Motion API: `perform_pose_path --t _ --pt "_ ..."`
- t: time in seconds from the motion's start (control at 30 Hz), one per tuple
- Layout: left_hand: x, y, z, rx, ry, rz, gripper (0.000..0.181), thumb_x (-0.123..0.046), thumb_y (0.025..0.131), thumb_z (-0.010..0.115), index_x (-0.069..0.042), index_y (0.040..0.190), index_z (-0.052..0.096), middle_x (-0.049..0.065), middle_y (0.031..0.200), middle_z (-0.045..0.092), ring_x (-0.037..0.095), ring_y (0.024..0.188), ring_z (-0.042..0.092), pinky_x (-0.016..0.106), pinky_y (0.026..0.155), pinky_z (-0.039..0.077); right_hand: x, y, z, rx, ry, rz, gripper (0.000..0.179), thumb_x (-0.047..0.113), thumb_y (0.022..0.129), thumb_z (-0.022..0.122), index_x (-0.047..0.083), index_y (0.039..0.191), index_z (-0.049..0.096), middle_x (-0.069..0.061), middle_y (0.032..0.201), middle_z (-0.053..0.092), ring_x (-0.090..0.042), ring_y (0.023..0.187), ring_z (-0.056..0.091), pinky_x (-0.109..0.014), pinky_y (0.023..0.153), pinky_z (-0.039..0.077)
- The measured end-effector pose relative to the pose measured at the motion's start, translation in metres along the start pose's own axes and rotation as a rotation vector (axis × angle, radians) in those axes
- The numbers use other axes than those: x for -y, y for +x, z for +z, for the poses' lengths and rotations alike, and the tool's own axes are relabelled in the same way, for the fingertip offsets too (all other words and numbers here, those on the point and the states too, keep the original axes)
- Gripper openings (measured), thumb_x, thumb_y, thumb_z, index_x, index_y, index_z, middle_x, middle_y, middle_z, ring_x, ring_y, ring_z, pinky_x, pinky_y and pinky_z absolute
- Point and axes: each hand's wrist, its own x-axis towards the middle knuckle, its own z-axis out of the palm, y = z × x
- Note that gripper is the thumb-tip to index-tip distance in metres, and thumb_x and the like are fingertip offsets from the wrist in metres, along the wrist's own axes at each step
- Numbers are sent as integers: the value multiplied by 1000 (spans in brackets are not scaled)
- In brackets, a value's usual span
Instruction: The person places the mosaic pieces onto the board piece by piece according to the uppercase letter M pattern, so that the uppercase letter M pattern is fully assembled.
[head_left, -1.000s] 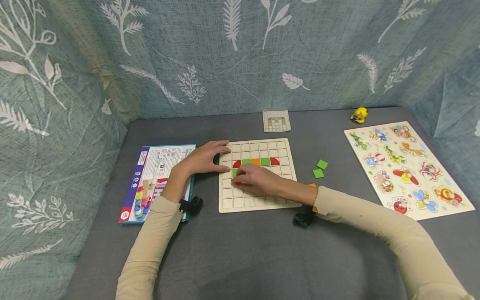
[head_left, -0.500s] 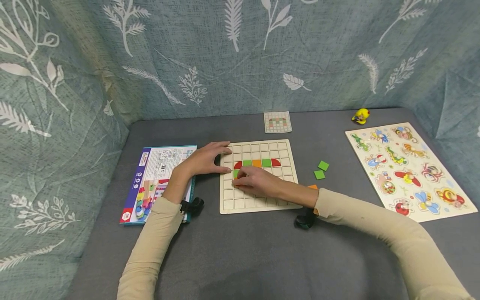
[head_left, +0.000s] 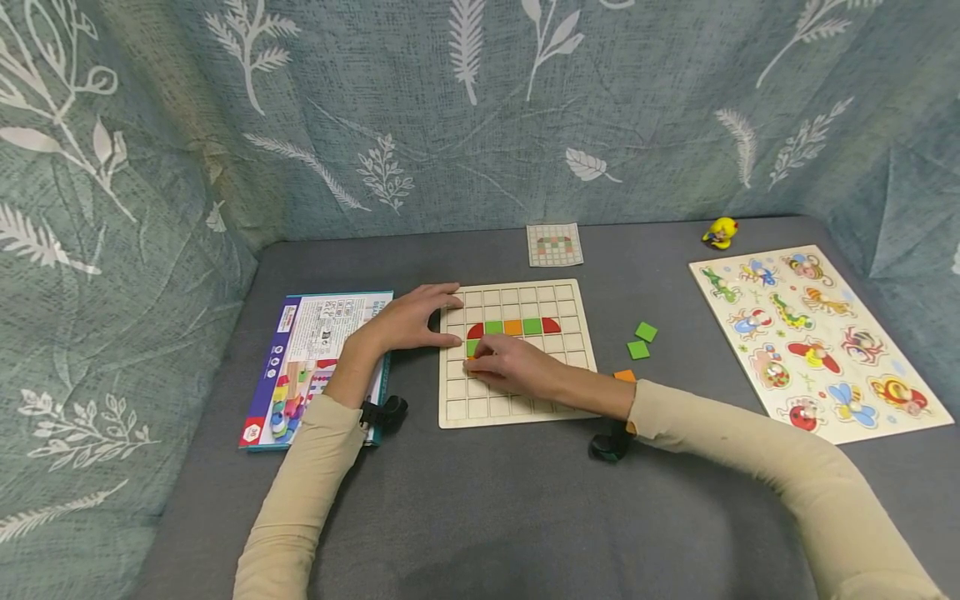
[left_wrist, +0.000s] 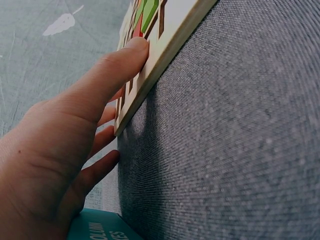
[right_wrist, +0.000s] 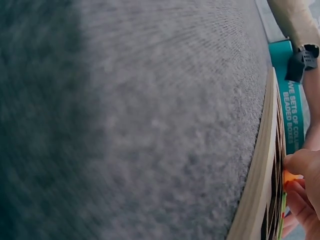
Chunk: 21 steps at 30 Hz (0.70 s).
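A wooden grid board [head_left: 480,408] lies on the grey cloth. A row of flat tiles sits in it: a red rounded piece [head_left: 476,332], a green square [head_left: 532,327], an orange square [head_left: 513,327] and others. Below the left red piece is another green square [head_left: 472,347]. My right hand [head_left: 517,365] pinches an orange tile [right_wrist: 290,177] between thumb and fingers, low over the board's left part, hiding several cells. My left hand [head_left: 408,321] touches the board's left edge, its thumb [left_wrist: 131,56] on the rim and its fingers spread along the side.
Two loose green tiles [head_left: 638,350] and an orange one [head_left: 625,377] lie right of the board. A pattern card [head_left: 555,245] lies behind it. A box [head_left: 315,358] is under my left forearm. At right are an insect puzzle board [head_left: 817,333] and a yellow figurine [head_left: 721,232].
My right fingertips have shifted very slightly at the same spot on the board. The left hand keeps its place at the edge, and the view has tilted a little.
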Motion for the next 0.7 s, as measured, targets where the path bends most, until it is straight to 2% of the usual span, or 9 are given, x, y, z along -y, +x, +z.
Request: perform_pose_path --t 0.33,0.57,0.7 --pt "0 2 0 3 -4 4 68 -51 85 70 -17 140 52 4 161 28 29 148 26 57 114 32 2 -2 -2 8 -35 14 19 8 86 73 11 104 77 -4 88 65 -13 75 58 -20 68 50" --pt "-1 2 -2 21 -12 -5 68 -51 85 70 -18 141 51 4 161 27 29 149 24 56 114 31 5 -8 -4 45 -57 30 8 7 87 72 7 93 77 -6 92 65 -17 84 61 -25 76 54" --pt "-1 2 -2 17 -16 -7 68 -51 84 70 -18 140 52 4 161 28 29 149 24 56 114 31 8 -12 -7 82 -86 39 10 9 88 70 9 96 76 -4 96 65 -17 88 60 -25 78 53"
